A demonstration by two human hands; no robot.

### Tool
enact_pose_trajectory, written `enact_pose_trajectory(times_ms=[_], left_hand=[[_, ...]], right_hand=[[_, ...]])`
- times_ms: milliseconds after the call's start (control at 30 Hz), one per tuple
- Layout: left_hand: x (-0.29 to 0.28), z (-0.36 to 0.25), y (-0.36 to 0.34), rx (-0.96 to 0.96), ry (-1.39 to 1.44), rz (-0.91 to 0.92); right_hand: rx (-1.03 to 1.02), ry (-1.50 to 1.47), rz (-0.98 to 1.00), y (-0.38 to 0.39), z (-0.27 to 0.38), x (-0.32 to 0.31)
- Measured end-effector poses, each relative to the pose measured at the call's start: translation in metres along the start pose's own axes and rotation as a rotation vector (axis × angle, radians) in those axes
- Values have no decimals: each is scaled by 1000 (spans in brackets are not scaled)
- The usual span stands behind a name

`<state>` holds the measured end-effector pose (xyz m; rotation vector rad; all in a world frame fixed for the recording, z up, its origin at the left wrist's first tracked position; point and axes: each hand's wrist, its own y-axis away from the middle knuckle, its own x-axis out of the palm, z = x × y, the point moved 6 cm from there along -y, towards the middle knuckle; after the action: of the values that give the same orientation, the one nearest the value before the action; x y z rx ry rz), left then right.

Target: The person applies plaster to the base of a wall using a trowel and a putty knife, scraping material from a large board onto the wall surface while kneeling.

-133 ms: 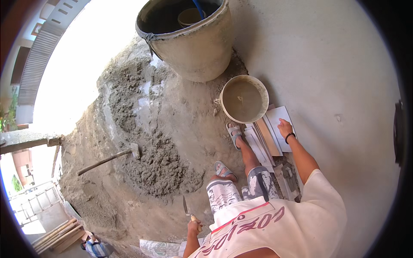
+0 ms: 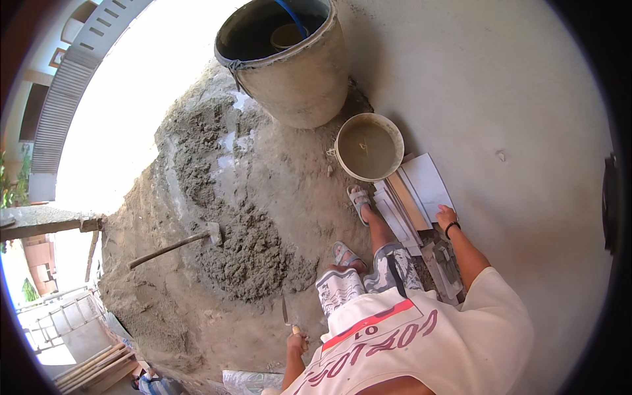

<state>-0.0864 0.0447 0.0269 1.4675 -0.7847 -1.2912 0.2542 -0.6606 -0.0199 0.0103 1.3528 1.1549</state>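
Note:
My left hand (image 2: 297,342) is closed around the wooden handle of a small pointed trowel (image 2: 285,309), its blade directed away from me over the rough ground. My right hand (image 2: 446,216), with a dark bracelet at the wrist, is at the near corner of a flat white tile (image 2: 424,181). Its fingers are curled at the tile's edge; the thumb side is partly hidden. That tile lies over the right side of a row of stacked white and brown tiles (image 2: 397,209). Just beyond the stack stands a round bucket (image 2: 342,158) of murky liquid.
A heap of wet mortar (image 2: 247,260) spreads ahead on the left, with a long-handled hoe (image 2: 170,249) resting against it. A large tub (image 2: 306,92) stands at the back. Broken tile pieces (image 2: 440,266) lie beside my legs. Another person (image 2: 155,384) is at the lower left.
My right hand has drawn back along the white tile to its near corner, fingers now curled. The tile has turned slightly. My left hand still grips the trowel.

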Motion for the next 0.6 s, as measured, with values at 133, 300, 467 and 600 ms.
enact_pose_trajectory(times_ms=[133, 300, 467, 600], left_hand=[[-6, -56, 5, 237, 121, 32], [4, -114, 43, 463, 93, 52], [25, -140, 77, 519, 4, 95], [14, -131, 90, 468, -38, 32]], right_hand=[[295, -14, -50, 88, -87, -15], [352, 462, 192, 170, -193, -5], [639, -52, -68, 218, -288, 5], [389, 69, 49, 218, -274, 13]])
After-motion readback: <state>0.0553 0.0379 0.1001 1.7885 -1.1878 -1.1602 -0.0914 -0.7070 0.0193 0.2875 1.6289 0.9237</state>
